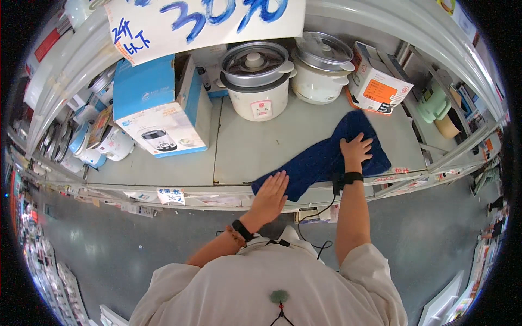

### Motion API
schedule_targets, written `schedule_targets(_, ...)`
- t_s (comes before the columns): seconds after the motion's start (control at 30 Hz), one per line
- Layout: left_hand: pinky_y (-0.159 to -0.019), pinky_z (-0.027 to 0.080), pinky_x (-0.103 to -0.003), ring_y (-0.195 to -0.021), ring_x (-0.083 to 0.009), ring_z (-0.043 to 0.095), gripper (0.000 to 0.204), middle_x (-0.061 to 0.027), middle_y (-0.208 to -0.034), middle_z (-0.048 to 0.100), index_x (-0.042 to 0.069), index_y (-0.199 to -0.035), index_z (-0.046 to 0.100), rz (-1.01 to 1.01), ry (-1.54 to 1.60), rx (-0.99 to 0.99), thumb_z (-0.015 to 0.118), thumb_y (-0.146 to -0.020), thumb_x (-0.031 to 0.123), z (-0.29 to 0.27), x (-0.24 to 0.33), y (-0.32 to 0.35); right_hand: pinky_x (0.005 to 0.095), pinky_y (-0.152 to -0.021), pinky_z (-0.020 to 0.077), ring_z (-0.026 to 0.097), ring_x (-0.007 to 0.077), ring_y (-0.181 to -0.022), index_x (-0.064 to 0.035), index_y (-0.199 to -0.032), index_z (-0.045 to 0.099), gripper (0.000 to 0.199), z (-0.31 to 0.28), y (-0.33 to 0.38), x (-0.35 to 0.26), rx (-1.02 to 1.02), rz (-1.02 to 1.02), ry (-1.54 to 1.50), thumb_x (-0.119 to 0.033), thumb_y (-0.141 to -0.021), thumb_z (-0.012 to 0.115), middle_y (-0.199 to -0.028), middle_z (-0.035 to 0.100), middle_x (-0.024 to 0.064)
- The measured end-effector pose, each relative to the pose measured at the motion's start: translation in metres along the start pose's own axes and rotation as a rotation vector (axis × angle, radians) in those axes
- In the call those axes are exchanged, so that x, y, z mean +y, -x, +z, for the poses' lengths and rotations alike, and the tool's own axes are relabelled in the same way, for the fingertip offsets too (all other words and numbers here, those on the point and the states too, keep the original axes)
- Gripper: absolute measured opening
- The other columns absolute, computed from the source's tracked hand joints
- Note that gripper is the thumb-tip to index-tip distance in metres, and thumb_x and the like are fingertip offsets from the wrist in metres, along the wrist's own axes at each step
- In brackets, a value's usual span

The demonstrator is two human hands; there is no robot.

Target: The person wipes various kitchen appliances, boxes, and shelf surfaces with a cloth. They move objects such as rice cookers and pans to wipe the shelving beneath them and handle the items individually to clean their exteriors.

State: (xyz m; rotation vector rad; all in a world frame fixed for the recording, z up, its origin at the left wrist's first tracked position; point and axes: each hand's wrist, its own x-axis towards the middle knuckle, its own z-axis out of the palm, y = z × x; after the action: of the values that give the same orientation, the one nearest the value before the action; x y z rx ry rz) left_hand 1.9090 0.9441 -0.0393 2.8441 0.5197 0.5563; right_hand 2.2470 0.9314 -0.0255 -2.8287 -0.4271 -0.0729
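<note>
A dark blue cloth (321, 155) lies spread on a pale metal shelf (244, 152), one corner hanging over the front edge. My left hand (271, 193) rests flat on the cloth's near left end, at the shelf's edge, fingers stretched out. Farther right, my right hand (356, 149) presses on the cloth with its fingers apart. Both wrists carry black bands, and a cable hangs from the right one. Behind the cloth stand two white rice cookers, the left one (258, 87) with a steel steamer and lid on top, the right one (321, 73) similarly topped.
A blue and white box (160, 114) stands on the shelf's left part. At the back right is a white and orange box (379, 79). More cookers (111, 141) crowd the far left, and a green pitcher (433, 103) sits beyond the right frame. A handwritten sign (206, 24) hangs overhead.
</note>
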Motion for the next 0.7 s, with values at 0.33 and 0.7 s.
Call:
schedule_targets(0.33, -0.113, 0.028, -0.044, -0.134, -0.0349, 0.038, 0.053, -0.0231, -0.145, 0.04, -0.007, -0.137, 0.04, -0.3, -0.07, 0.079, 0.053, -0.093, 0.021, -0.01, -0.018, 0.02, 0.0572, -0.115, 0.0075, 0.015, 0.0359, -0.145, -0.0065, -0.148, 0.031, 0.062, 0.028, 0.129, -0.133, -0.444, -1.115, 0.002, -0.039, -0.096, 0.036, -0.156, 0.021, 0.0192)
schedule_targets(0.7, -0.112, 0.028, -0.046, -0.133, -0.0356, 0.04, 0.051, -0.0227, -0.145, 0.041, -0.005, -0.138, 0.042, -0.298, -0.112, 0.158, 0.05, -0.095, 0.021, -0.013, -0.038, 0.023, 0.0571, -0.109, 0.0262, 0.034, 0.0351, -0.135, -0.0178, -0.136, 0.052, 0.055, 0.033, -0.013, -0.051, -0.231, -0.669, -0.094, -0.045, -0.088, 0.051, -0.148, 0.038, 0.0134)
